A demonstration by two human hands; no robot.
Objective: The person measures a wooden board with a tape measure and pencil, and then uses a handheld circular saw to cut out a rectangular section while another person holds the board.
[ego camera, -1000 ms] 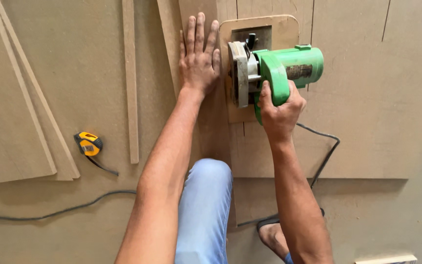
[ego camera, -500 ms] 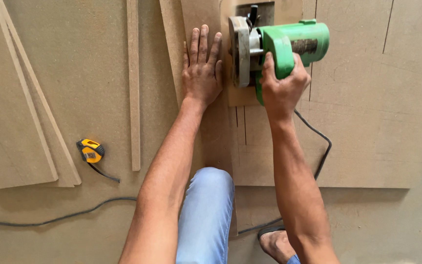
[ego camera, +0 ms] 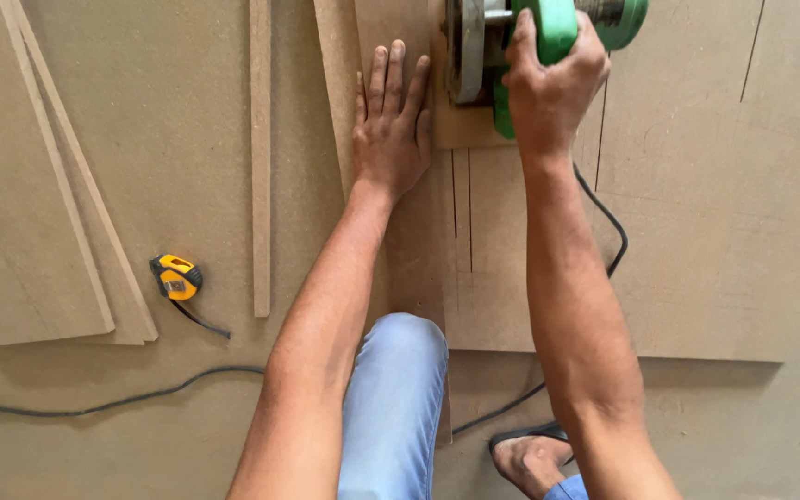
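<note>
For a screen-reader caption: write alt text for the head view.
Seen from above, a person's right hand grips a green handheld circular saw on a large flat brown fibreboard sheet, while the left hand presses flat on the board beside it. A yellow and black tape measure lies to the left, near narrow cut fibreboard strips.

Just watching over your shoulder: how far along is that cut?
Done: a thin kerf runs up the board behind the saw. In hand: the right hand grips the saw while the left hand lies flat beside it. Left: the board's far end is out of view, so I cannot tell.
</note>
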